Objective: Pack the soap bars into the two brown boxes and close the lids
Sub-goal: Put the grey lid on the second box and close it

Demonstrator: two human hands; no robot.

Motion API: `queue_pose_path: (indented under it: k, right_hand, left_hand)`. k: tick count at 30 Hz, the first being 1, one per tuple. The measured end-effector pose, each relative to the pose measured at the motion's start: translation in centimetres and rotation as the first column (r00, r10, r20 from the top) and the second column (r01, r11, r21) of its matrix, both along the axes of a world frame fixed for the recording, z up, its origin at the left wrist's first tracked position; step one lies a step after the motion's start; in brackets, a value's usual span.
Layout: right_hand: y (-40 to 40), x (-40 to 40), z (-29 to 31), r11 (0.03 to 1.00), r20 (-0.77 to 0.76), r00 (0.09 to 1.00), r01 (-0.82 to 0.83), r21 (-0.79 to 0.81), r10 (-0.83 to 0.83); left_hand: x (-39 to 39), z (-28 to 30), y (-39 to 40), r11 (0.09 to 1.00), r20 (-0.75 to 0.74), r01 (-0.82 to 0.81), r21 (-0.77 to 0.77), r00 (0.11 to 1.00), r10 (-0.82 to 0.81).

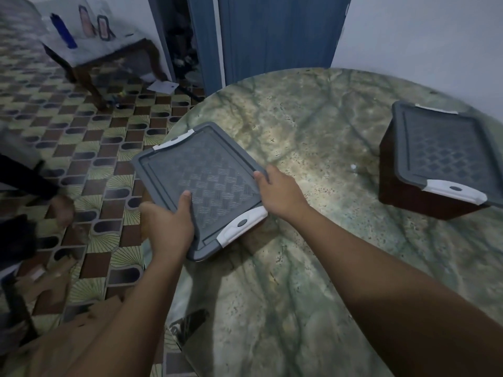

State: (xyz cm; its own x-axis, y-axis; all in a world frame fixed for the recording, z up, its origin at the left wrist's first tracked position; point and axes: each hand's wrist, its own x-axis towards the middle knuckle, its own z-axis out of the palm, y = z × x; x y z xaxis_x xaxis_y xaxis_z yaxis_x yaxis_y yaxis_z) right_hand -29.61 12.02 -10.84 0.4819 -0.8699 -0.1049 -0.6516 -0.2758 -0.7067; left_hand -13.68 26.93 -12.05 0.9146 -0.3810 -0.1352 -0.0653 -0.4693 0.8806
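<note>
A grey lid [201,175] with white latches covers the near brown box, which stands at the left edge of the round table; the box body is almost hidden beneath it. My left hand [166,227] grips the lid's near left edge, thumb on top. My right hand [280,191] holds the lid's right edge, fingers curled over the rim. A second brown box [408,197] stands at the right of the table with its grey lid [446,153] shut. No soap bars are visible.
The green marbled table [313,268] spreads between the boxes. On the patterned floor [89,148] to the left stand a small wooden table [89,55] with bottles, and torn cardboard [54,292]. Another person's hand [64,210] shows at far left. A blue door [275,34] is behind.
</note>
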Motion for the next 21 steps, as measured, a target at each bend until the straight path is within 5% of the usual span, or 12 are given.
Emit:
queue_pose_path:
  k: [10, 21]
  right_hand:
    - [1.9, -6.1, 0.3, 0.965, 0.065, 0.963, 0.256, 0.057, -0.260]
    - [1.7, -12.9, -0.9, 0.803, 0.144, 0.792, 0.593, 0.056, -0.594]
  left_hand:
    - [-2.5, 0.9, -3.5, 0.954, -0.007, 0.298, 0.040, 0.955, -0.298]
    - [-6.1, 0.5, -12.8, 0.772, 0.014, 0.632, 0.069, 0.773, -0.634]
